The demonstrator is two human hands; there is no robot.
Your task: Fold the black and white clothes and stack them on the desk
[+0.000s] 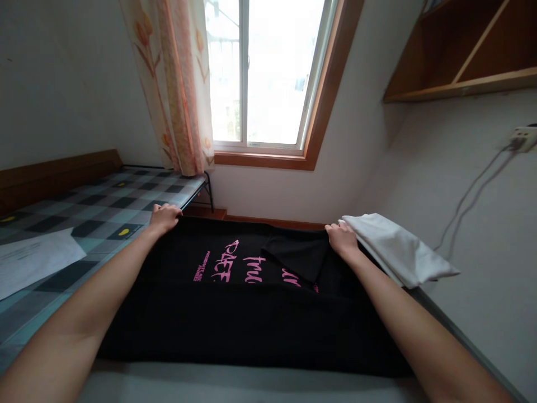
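A black T-shirt (251,327) with pink lettering lies spread across a pale surface (247,383), its near part folded over the print. My left hand (166,218) grips the far left corner of the shirt, fingers curled over the edge. At the far right corner, my right hand (343,238) is closed on the same edge. A black sleeve flap lies folded over part of the lettering, just left of my right hand. Beside that hand rests a folded white cloth (392,246); its near corner is partly behind my fingers.
On the left is a bed with a checked sheet (138,193) and a white paper (37,260) on it. A floral curtain (180,84) hangs by the window (277,73). At upper right are a wooden shelf (470,87) and a wall socket (523,137) with a hanging cord.
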